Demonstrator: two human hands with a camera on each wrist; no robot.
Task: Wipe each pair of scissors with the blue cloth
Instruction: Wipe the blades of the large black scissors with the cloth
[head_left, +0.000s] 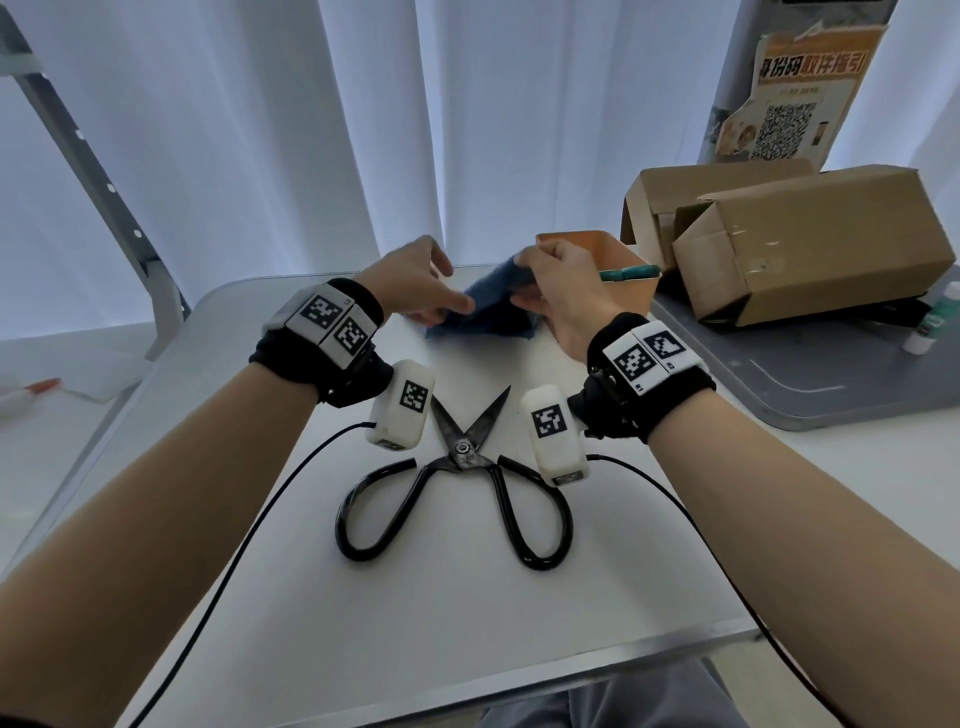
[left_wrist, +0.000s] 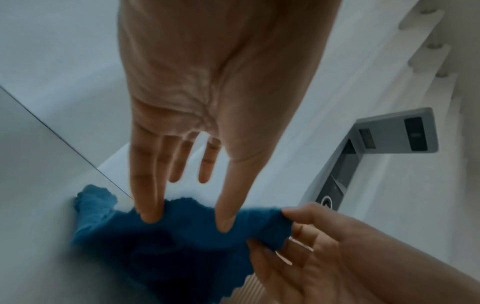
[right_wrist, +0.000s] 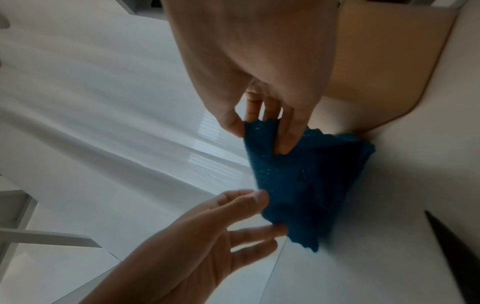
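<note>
Black scissors (head_left: 457, 478) lie open on the white table (head_left: 311, 597), blades pointing away from me, between my forearms. Beyond them the blue cloth (head_left: 480, 319) hangs from my right hand (head_left: 537, 275), which pinches its upper edge between thumb and fingers (right_wrist: 287, 139); the cloth's lower part rests on the table. My left hand (head_left: 441, 291) reaches in from the left with straight fingers. Its fingertips (left_wrist: 149, 216) touch the cloth (left_wrist: 182, 246) without gripping it. A dark blade tip (right_wrist: 449, 253) shows low in the right wrist view.
An orange box (head_left: 631, 296) stands just behind my right hand, with a teal handle (head_left: 628, 272) lying across its rim. Cardboard boxes (head_left: 810, 249) sit on a grey tray (head_left: 831, 384) at the right. White curtains hang behind the table.
</note>
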